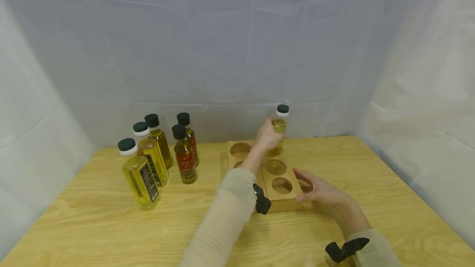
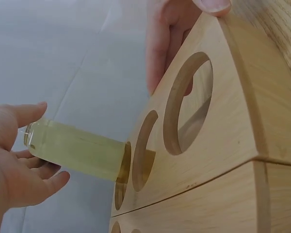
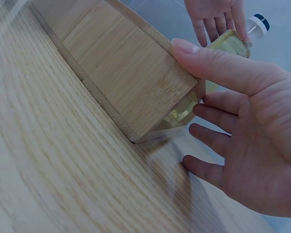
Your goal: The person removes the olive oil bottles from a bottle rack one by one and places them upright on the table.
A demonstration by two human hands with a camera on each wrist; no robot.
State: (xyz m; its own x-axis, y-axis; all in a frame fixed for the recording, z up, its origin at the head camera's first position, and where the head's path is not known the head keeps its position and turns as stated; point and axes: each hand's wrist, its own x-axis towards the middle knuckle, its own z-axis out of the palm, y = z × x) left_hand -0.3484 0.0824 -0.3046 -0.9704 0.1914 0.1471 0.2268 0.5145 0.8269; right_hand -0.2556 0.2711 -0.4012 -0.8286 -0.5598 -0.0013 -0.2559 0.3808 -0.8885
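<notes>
Wooden rack (image 1: 285,201) (round holes) steadied.

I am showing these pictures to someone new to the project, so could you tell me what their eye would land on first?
Most likely the left hand gripping a bottle of pale yellow oil, set into a far hole of the wooden rack at mid-table. The right hand rests against the rack's near right corner, thumb on top. A cluster of five more bottles stands on the table to the left, two of them darker.
</notes>
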